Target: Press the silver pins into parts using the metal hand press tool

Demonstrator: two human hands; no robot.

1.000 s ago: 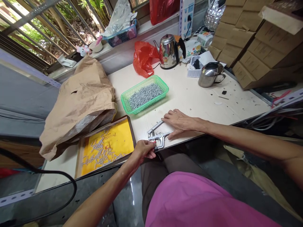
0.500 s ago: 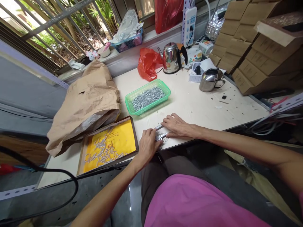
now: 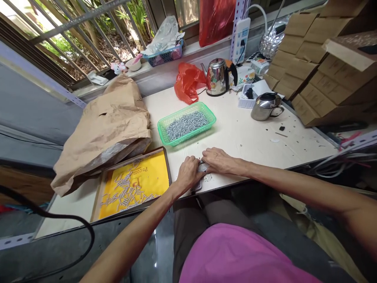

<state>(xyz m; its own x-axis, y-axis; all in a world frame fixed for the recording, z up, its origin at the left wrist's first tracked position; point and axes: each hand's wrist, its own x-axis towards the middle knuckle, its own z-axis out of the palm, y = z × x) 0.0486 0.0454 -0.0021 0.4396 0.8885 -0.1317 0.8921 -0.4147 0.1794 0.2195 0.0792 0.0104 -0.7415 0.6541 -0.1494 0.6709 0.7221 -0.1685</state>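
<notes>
At the table's front edge my left hand (image 3: 189,172) and my right hand (image 3: 218,160) nearly meet. Between them is a flat grey metal piece (image 3: 202,167), partly covered by the fingers, so its kind is unclear. The fingers of both hands are curled onto it from either side. Just beyond them lies a green plastic basket (image 3: 190,137) with many small metal pins (image 3: 188,124) in it. Left of my left hand, a shallow tray (image 3: 166,167) with a yellow bottom bears more loose metal pins (image 3: 126,188).
A large brown paper bag (image 3: 108,122) stands at the left behind the tray. At the back are a red plastic bag (image 3: 188,82), a steel kettle (image 3: 217,78) and a small steel pot (image 3: 265,108). Cardboard boxes (image 3: 330,70) are stacked at the right.
My hands have come closer together over the metal piece, whose two angled parts showed apart before. The whole view has shifted slightly.
</notes>
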